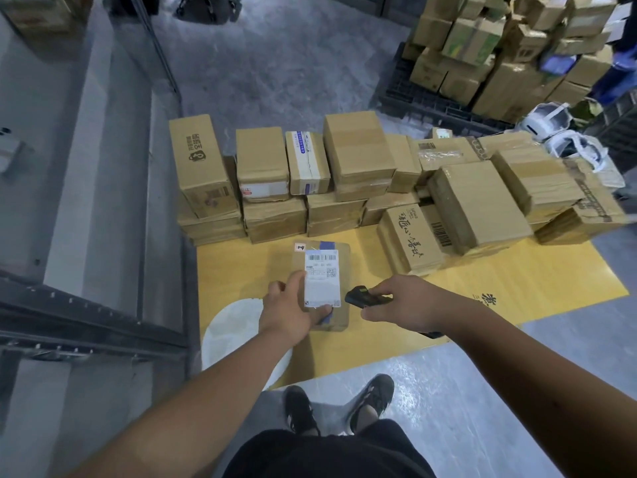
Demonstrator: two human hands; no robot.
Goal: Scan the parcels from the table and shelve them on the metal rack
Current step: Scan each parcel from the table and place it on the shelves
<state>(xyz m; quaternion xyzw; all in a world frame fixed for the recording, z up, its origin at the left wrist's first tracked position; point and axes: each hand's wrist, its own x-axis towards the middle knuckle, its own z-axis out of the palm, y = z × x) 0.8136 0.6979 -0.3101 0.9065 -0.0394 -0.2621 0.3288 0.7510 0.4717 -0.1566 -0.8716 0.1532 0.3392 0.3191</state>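
Directly ahead, a small brown cardboard parcel (325,284) lies flat on the yellow surface (499,288), near its front edge, with a white shipping label (322,279) bearing a barcode and a strip of blue tape on top. The left hand (293,310) grips the parcel's near-left corner, thumb pressed on the label's lower edge. Just to the right, the right hand (403,301) holds a small black handheld scanner (362,296), fingers curled round it, its nose close to the parcel's right side.

Behind the parcel, along the far side of the surface, stacked cardboard boxes (355,157) form a wall two layers high, plain kraft with clear tape, some printed with characters or barcodes. A round white sheet (234,326) lies under the left forearm at the surface's near-left corner. To the left stands the grey metal rack (86,188) with smooth flat shelves. Far right, more cartons (499,53) pile on a dark pallet, beside white plastic bags (565,132). Below, black shoes (372,396) stand on the glossy grey floor.
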